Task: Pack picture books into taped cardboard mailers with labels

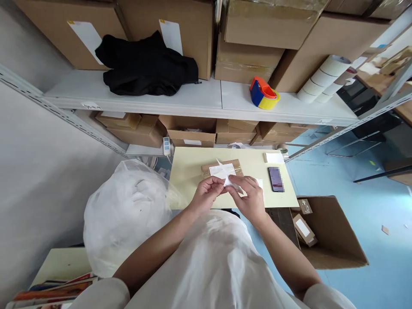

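Observation:
Both hands meet over a small yellow-green table (pixel 186 163). My left hand (pixel 207 193) pinches the left edge of a white paper piece (pixel 228 182), which looks like a label. The right side of that same piece is between the thumb and fingers of my right hand (pixel 247 195). Beneath and just beyond the hands lies a brown cardboard parcel (pixel 237 165) with shiny tape and a white label on it; its near side is partly hidden by my hands. Right of my right hand, a phone (pixel 276 179) lies on the table, with a stack of white labels (pixel 273 158) behind it.
A shelf (pixel 212 92) crosses above the table, bearing cardboard boxes, a black garment (pixel 148 66), a tape dispenser (pixel 264 94) and tape rolls (pixel 322 79). At left stands a bulging clear plastic bag (pixel 125 210). An open carton (pixel 337 231) with small parcels sits on the right.

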Demonstrator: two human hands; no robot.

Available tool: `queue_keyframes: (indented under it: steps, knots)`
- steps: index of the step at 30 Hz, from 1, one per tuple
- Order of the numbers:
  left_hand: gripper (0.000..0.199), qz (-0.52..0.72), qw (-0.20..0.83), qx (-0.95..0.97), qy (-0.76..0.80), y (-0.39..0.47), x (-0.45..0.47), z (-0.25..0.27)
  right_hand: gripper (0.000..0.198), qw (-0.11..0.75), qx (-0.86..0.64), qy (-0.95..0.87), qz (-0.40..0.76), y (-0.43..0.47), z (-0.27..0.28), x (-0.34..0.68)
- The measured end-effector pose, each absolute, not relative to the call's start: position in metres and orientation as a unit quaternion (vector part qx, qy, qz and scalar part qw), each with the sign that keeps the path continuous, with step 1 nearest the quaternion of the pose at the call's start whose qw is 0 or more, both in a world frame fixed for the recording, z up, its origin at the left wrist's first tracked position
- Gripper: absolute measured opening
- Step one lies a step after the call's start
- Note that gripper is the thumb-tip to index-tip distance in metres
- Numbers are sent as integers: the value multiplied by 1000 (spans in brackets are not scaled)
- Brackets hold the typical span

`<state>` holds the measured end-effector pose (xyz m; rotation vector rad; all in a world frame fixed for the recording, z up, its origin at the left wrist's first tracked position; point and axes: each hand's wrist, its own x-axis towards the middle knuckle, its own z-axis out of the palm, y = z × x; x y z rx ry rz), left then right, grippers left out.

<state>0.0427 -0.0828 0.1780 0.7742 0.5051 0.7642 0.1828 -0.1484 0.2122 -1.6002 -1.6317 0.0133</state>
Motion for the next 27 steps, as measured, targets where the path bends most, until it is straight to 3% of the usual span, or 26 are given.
queue_keyframes:
  steps: [14, 24, 27]
  knots:
    - [21, 337, 842, 357, 223, -92, 38, 187, 19, 428, -622, -654, 53, -161, 216, 169]
    - [21, 424, 654, 564, 272, -89, 38, 187, 20, 460, -625, -613, 145, -161, 220, 162]
    - [21, 421, 657, 561, 277, -90, 38, 190, 22, 452, -629, -620, 124, -159, 217, 165]
